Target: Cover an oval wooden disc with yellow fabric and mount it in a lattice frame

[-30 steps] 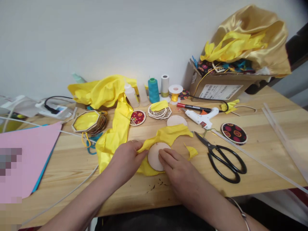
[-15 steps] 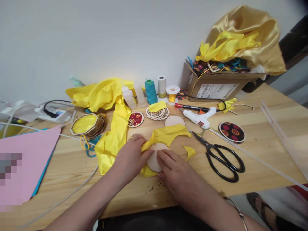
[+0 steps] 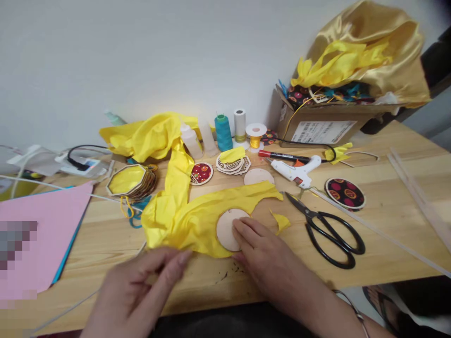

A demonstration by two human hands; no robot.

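Observation:
A pale round wooden disc (image 3: 225,231) lies flat on a spread yellow cloth (image 3: 202,225). My right hand (image 3: 262,251) holds the disc down against the cloth, its fingers together over the right side and its thumb by the lower edge. At the cloth's near edge, my left hand (image 3: 146,286) is closed in a pinch, thumb and forefinger on the border; the exact grip is partly hidden. Black-handled scissors (image 3: 326,230) rest on the table to the right, tips toward the cloth. Close by is a small yellow scrap (image 3: 281,220).
Behind the cloth stand glue bottles (image 3: 191,141), a teal thread spool (image 3: 223,133) and a white glue gun (image 3: 296,171). Stacked octagonal frames (image 3: 130,183) sit left, near pink paper (image 3: 52,234). A cardboard box (image 3: 320,124) occupies the back right.
My left hand has left the disc's left side and moved down and left to the cloth's near edge. The cloth now lies flatter left of the disc. My right hand stays on the disc.

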